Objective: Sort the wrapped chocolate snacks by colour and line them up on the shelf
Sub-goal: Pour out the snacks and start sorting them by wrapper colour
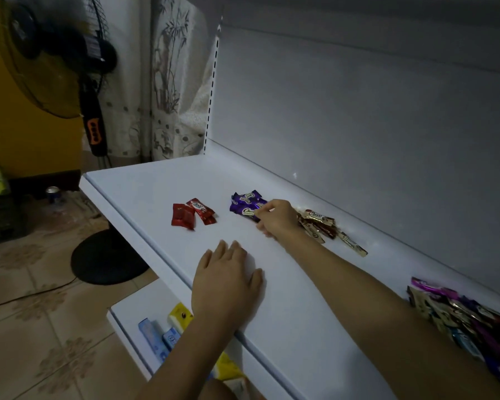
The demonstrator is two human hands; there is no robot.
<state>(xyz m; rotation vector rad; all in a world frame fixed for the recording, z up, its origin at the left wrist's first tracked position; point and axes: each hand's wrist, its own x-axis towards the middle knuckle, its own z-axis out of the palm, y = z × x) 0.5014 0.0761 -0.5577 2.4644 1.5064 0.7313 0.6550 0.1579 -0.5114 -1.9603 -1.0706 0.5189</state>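
White shelf (145,194) carries the whole job, and you have three colour groups started along it.

Leftmost, the red snacks (192,215) lie as a small overlapping cluster, not yet squared into a line. The top wrapper bears slanted white lettering that appears to read "Choco".

Your left hand (228,281) lies flat on the shelf near its front edge, fingers straight, its grip holding nothing.

Next along, the purple snacks (243,197) sit bunched together, well apart from the red. "Choco" is legible on the nearest one. Your right hand (276,217) is at that bunch, its grip narrow, with thumb and forefinger pinching the near purple snack (247,212) at its end.

Just beyond your wrist, the brown-and-cream snacks (319,222) are strung out loosely near the back wall, one showing the same "Choco" mark.

Far right, the unsorted pile (456,316) of mixed wrappers waits; its print is too blurred to read.

Assessment: the step in hand is placing or straightening a purple piece within its group. The next move calls for letting go once it lies parallel with its neighbours. After that, reach across to the pile for another wrapper and match its colour. Sorting looks early: most stock is in the pile, and every group needs aligning.
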